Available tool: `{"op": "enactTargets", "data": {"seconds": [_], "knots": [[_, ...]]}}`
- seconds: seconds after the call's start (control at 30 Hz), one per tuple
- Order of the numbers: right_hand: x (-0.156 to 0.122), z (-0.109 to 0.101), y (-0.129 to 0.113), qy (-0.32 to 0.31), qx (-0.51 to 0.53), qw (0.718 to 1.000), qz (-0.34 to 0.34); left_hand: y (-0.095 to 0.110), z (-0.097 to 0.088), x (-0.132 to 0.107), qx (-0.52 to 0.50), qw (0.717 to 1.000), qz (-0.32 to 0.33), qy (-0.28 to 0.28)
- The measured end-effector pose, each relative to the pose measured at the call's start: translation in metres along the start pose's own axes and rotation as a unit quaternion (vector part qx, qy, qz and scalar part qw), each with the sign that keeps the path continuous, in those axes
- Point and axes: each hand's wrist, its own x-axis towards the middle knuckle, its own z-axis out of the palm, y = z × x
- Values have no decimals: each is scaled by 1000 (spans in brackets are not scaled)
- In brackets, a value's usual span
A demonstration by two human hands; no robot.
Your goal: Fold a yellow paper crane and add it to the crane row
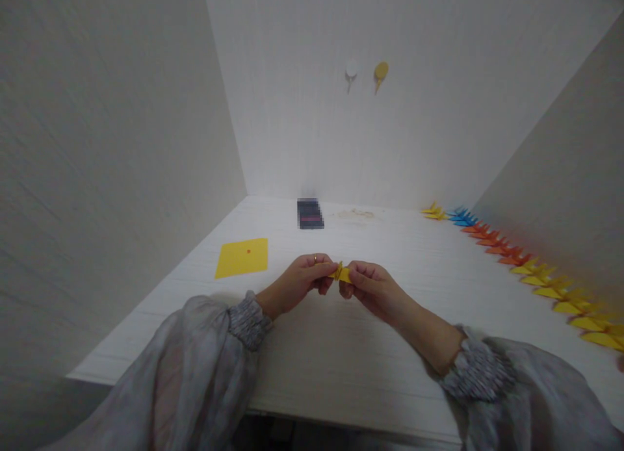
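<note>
Between my two hands is a small folded yellow paper piece point(344, 273), held above the white table. My left hand point(312, 272) pinches its left end, and a ring shows on one finger. Its right end is gripped by my right hand point(368, 283), thumb on top. The fingers cover much of the paper, so its full shape is hidden. To the left of my left hand lies a flat yellow paper sheet point(238, 259) with a small red dot on it.
A dark, pixelated flat object point(311, 214) lies at the table's back edge. Along the right wall runs a row of folded paper cranes point(541, 279) in yellow, blue and orange. Two round hooks point(381, 70) are on the back wall. The white table point(341, 366) ends at the front edge.
</note>
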Motion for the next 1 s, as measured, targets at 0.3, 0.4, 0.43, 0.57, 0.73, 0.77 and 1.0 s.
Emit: {"op": "enactTargets", "data": {"seconds": [0.3,0.4,0.43,0.57,0.73,0.77,1.0], "knots": [[-1,2,0,-9,55,998,5,2,1,-1,-27,1000,12,6],[-1,2,0,-22,55,998,9,0,1,0,-33,999,18,15],[-1,1,0,-25,55,998,9,0,0,0,-36,999,19,16],[0,1,0,-22,74,997,4,-1,1,0,-67,998,10,10],[1,4,0,-9,98,995,14,0,1,-1,-129,992,-6,2],[0,5,-1,-10,105,994,16,0,1,-1,-141,990,-9,-4],[0,6,-2,-2,111,994,20,0,0,-2,-144,989,-19,-28]]}}
